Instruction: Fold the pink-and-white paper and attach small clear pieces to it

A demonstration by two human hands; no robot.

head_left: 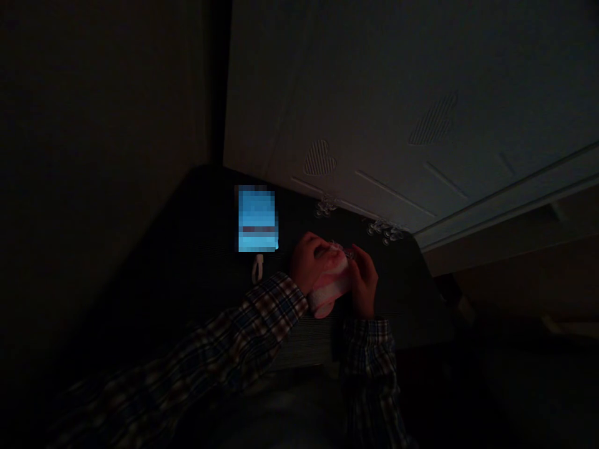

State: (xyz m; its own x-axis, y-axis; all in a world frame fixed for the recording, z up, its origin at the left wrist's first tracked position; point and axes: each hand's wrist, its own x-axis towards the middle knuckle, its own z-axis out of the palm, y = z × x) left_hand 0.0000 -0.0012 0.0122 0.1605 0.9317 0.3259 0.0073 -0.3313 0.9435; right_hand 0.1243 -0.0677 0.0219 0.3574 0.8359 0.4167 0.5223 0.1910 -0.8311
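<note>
The room is very dark. My left hand and my right hand are both closed around a small pink and white striped cloth item, held between them above a dark surface. I cannot make out what the item is. Both arms wear plaid sleeves.
A glowing blue screen stands on the dark surface left of my hands, with a small white object just below it. A pale panel with heart-shaped cut-outs rises behind. Small shiny clusters lie at its base.
</note>
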